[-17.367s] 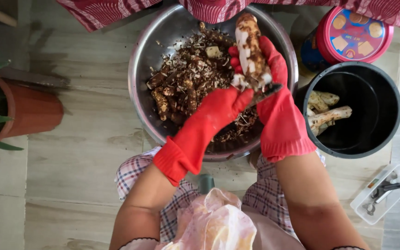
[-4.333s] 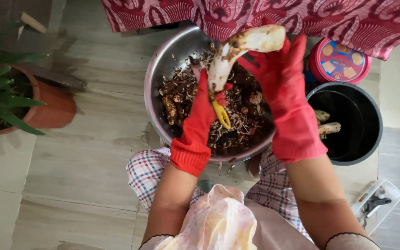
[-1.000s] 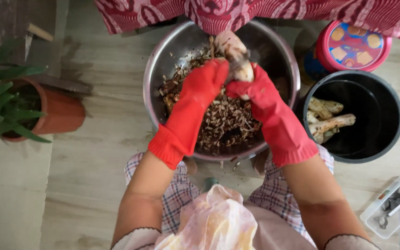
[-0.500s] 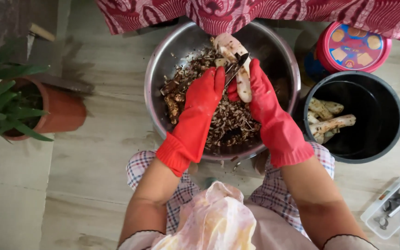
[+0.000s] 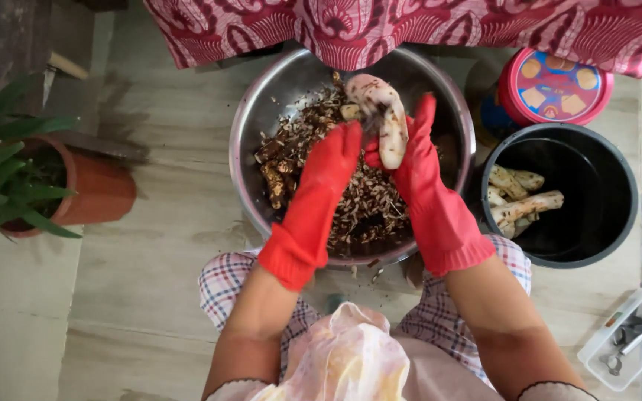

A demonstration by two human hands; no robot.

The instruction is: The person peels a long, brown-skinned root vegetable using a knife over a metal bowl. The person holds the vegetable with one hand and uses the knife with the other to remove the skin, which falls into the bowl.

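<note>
The pale root [image 5: 386, 122] was mostly peeled, gripped in the right hand [image 5: 417, 160], the left hand [image 5: 332, 160] closed beside it, peeled roots [image 5: 523, 202] already in the black bucket [image 5: 618, 223].

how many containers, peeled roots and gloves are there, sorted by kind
Red rubber gloves: 2, left hand and right hand
Steel bowl of brown peelings: 1
Black bucket: 1
Round pink-lidded tin: 1
Clear plastic tray: 1
Terracotta plant pot: 1
Peeled roots: 4, one held root and about three in the bucket
Total: 11
</note>
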